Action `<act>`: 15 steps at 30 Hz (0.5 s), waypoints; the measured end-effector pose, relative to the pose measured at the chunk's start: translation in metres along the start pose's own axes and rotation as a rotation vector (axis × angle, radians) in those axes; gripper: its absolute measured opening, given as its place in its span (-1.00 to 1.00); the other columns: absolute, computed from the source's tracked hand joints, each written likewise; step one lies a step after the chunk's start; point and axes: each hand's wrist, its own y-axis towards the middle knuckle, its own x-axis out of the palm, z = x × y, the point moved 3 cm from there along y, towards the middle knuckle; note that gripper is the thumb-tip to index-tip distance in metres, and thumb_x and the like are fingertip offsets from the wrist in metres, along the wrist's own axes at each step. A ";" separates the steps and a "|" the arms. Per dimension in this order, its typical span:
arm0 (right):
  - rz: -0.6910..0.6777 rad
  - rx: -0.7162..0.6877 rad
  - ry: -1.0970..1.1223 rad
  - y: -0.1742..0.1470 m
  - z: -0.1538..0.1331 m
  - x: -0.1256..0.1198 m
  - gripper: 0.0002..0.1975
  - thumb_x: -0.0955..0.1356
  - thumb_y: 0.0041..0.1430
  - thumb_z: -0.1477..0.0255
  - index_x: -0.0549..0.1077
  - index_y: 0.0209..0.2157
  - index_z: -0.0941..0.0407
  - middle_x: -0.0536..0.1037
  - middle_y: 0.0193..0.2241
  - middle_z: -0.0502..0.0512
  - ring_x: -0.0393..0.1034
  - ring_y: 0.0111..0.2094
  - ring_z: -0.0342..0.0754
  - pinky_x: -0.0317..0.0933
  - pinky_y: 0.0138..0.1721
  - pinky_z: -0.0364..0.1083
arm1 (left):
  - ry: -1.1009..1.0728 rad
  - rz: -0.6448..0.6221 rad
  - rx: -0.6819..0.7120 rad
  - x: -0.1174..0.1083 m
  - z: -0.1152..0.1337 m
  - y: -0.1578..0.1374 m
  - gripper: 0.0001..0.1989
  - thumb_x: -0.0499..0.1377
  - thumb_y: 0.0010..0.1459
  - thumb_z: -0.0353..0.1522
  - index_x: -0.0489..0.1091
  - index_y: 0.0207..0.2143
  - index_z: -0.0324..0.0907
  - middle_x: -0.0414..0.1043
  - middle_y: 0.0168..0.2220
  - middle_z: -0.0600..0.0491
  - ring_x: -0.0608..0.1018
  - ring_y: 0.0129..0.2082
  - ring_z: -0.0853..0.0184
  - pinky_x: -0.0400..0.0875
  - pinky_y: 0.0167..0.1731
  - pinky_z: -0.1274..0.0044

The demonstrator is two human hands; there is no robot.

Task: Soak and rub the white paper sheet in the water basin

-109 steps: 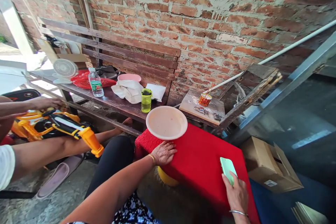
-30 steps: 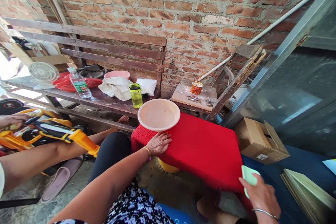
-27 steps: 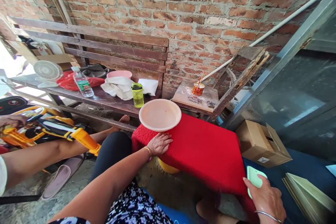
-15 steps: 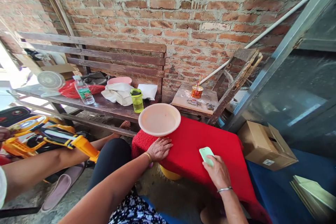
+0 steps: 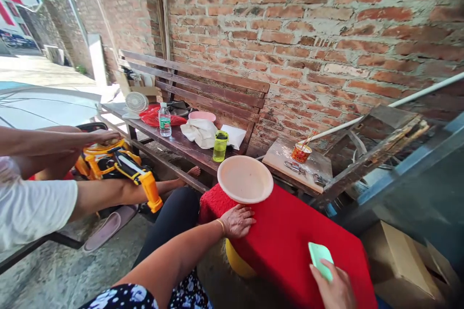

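Observation:
My left hand (image 5: 238, 221) lies flat on the red cloth (image 5: 282, 231), its fingers spread just below the rim of a pale pink basin (image 5: 245, 179). The basin stands at the far left corner of the cloth-covered surface. In my right hand (image 5: 335, 287) is a flat mint-green object (image 5: 320, 258) with rounded corners; its exact kind cannot be made out. My fingers and thumb grip its lower end, low over the red cloth or touching it. Part of its underside is hidden.
A wooden bench (image 5: 188, 137) carries a water bottle (image 5: 165, 119), a green-yellow cup (image 5: 220, 146), a white cloth (image 5: 199, 133) and a small fan (image 5: 137, 102). A seated person (image 5: 39, 198) at left touches a yellow toy vehicle (image 5: 105, 159). A cardboard box (image 5: 402, 260) sits at right.
The view has turned left, so most things appear farther right. My left hand still rests by the basin. My right hand still holds the mint-green object above or on the cloth.

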 end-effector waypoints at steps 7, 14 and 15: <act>-0.155 -0.448 -0.121 -0.023 -0.132 0.076 -0.67 0.27 0.16 0.27 0.57 -0.11 -0.06 0.51 0.02 0.16 0.46 -0.04 0.11 0.33 -0.02 0.06 | 0.004 -0.001 0.022 -0.001 0.000 0.000 -0.65 0.07 0.26 -0.31 0.46 0.06 -0.06 0.49 0.11 0.02 0.48 0.12 0.19 0.26 0.16 0.31; -0.121 -0.137 -0.157 0.012 -0.033 0.037 -0.51 0.16 0.11 0.04 0.58 -0.22 -0.04 0.59 -0.24 0.32 0.53 -0.24 0.29 0.40 -0.22 0.21 | -0.003 0.005 0.021 -0.002 0.001 0.002 -0.66 0.08 0.26 -0.28 0.47 0.04 -0.04 0.49 0.10 0.02 0.48 0.13 0.19 0.26 0.16 0.33; -0.122 -0.095 -0.130 0.017 -0.016 0.030 -0.51 0.14 0.09 -0.01 0.57 -0.26 -0.09 0.59 -0.33 0.30 0.54 -0.27 0.30 0.42 -0.26 0.21 | -0.002 0.004 0.022 -0.002 0.002 0.002 -0.66 0.08 0.26 -0.28 0.47 0.04 -0.04 0.50 0.09 0.02 0.48 0.13 0.19 0.25 0.16 0.34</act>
